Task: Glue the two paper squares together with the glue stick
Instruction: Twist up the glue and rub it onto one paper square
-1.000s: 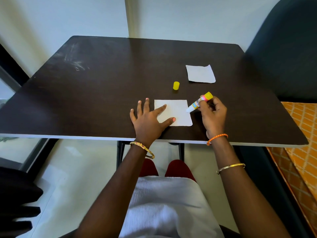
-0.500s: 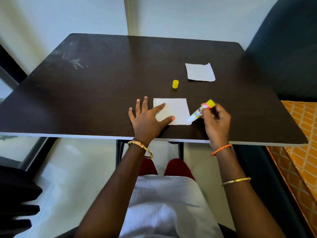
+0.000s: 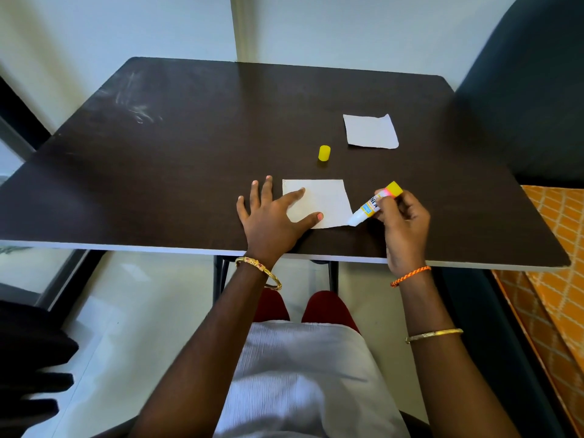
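A white paper square [image 3: 325,200] lies near the front edge of the dark table [image 3: 189,137]. My left hand [image 3: 271,216] rests flat on the table, its thumb and forefinger spread over the paper's left part. My right hand [image 3: 403,222] grips an uncapped glue stick [image 3: 374,203], yellow at its upper end, tilted with its white tip touching the paper's lower right corner. The second paper square [image 3: 371,131] lies farther back on the right. The yellow cap [image 3: 324,153] stands between the two squares.
A dark chair back [image 3: 531,90] stands close at the table's right. An orange patterned cloth [image 3: 556,248] lies lower right. White walls are behind the table. Dark shapes sit at the lower left.
The glue stick's tip has slid down the paper's right edge from its upper part to the lower right corner. My left hand has stayed on the paper.
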